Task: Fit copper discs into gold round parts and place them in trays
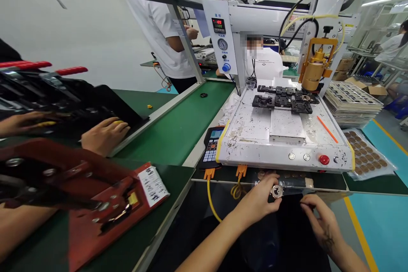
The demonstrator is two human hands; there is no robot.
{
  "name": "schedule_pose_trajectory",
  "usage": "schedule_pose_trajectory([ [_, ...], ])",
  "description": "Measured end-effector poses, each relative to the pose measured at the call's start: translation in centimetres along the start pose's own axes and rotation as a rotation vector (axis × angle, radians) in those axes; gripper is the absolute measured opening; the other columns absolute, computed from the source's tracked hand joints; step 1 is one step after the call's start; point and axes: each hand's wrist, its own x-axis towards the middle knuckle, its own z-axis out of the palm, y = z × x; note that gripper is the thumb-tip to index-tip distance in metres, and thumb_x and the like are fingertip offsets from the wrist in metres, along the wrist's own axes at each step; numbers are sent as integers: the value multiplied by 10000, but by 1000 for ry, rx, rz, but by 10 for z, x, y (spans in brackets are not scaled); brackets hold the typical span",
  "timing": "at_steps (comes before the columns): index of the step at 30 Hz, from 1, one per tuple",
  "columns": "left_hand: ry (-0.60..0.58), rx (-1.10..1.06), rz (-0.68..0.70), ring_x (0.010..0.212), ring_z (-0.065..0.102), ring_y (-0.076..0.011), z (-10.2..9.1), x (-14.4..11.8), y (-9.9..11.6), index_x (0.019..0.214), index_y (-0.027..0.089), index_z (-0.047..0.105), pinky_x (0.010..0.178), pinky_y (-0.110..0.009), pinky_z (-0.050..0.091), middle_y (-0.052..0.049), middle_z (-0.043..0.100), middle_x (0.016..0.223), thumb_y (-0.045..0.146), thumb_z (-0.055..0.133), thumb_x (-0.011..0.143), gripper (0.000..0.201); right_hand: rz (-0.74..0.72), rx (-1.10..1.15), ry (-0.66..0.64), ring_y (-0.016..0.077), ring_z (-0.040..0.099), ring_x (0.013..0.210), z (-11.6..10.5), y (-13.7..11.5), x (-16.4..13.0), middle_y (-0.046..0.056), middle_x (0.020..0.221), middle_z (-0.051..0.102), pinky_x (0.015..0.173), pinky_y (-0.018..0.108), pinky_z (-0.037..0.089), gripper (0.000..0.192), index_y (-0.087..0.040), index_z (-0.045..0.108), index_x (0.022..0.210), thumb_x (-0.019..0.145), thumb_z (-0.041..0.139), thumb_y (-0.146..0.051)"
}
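Note:
In my left hand is a small round watch case with a pale, rose-gold rim, gripped between thumb and fingers. The hand is just below the front of the white bench machine. To the right of it, my right hand hovers apart from the watch case, thumb and fingertips pinched together. Whatever may be between those fingertips is too small to make out. Black fixture blocks lie on the machine's bed, with a similar round part among them under the gold dispensing head.
A keypad controller stands left of the machine, beside a green belt. A red hand press and a co-worker's hands are farther left. Round brown pads and stacked trays lie right. An orange stick rests on the bed.

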Motion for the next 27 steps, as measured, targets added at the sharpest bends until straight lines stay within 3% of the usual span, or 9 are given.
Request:
schedule_pose_trajectory([
  [3, 70, 16, 6, 1301, 680, -318, 7, 6, 3, 1109, 214, 651, 1115, -436, 559, -164, 629, 1422, 124, 724, 831, 302, 311, 164, 56, 204, 719, 663, -11, -8, 10, 34, 828, 745, 594, 278, 612, 111, -234, 710, 1089, 1094, 655, -331],
  [5, 102, 17, 16, 1299, 675, -324, 7, 6, 6, 1081, 216, 664, 1122, -444, 555, -145, 642, 1364, 125, 742, 821, 287, 533, 376, 89, 202, 682, 621, -17, -15, 18, 34, 793, 739, 554, 291, 593, 252, -225, 752, 1070, 1039, 725, -474],
  [7, 133, 14, 30, 1346, 646, -329, 3, -1, 13, 1104, 222, 673, 1154, -455, 531, -130, 665, 1338, 125, 751, 825, 305, 660, 531, 112, 199, 653, 608, -22, -25, 27, 56, 814, 752, 537, 307, 580, 374, -210, 788, 1061, 964, 790, -571],
  [10, 186, -127, -29, 1189, 716, -286, -2, -22, 26, 1168, 229, 686, 1070, -428, 576, -99, 740, 1218, 156, 749, 873, 311, 709, 610, 96, 182, 631, 590, -30, -40, 39, 69, 843, 774, 537, 316, 570, 430, -201, 831, 1074, 895, 856, -591],
  [14, 214, -745, -336, 857, 780, -220, -2, -53, 47, 1188, 213, 708, 798, -341, 646, -44, 790, 987, 291, 903, 824, 420, 738, 712, -17, 163, 620, 555, -32, -53, 50, 53, 813, 791, 542, 320, 558, 386, -200, 855, 1085, 882, 892, -527],
  [16, 256, -990, -455, 895, 816, -238, 0, -64, 56, 1188, 195, 719, 824, -342, 659, -60, 812, 1030, 298, 991, 743, 532, 764, 805, -62, 146, 614, 534, -28, -56, 53, 47, 815, 800, 521, 302, 539, 346, -196, 835, 1026, 861, 925, -486],
  [19, 318, -1133, -540, 1030, 836, -277, 2, -74, 69, 1183, 178, 739, 965, -372, 649, -100, 840, 1114, 237, 1040, 696, 576, 804, 931, -124, 125, 593, 493, -19, -59, 54, 8, 704, 759, 491, 264, 499, 322, -190, 771, 929, 851, 947, -449],
  [24, 352, -1253, -553, 1095, 832, -318, 0, -83, 85, 1228, 175, 763, 1000, -408, 652, -127, 858, 1141, 211, 1057, 681, 622, 850, 950, -196, 125, 573, 467, -13, -65, 54, -32, 586, 679, 490, 263, 484, 342, -189, 732, 892, 848, 952, -447],
  [27, 350, -1302, -530, 1140, 822, -329, 0, -88, 91, 1303, 181, 766, 1045, -445, 643, -147, 851, 1205, 318, 1007, 789, 585, 838, 956, -194, 137, 597, 496, -16, -67, 52, -25, 630, 691, 512, 276, 510, 323, -200, 733, 920, 871, 934, -447],
])
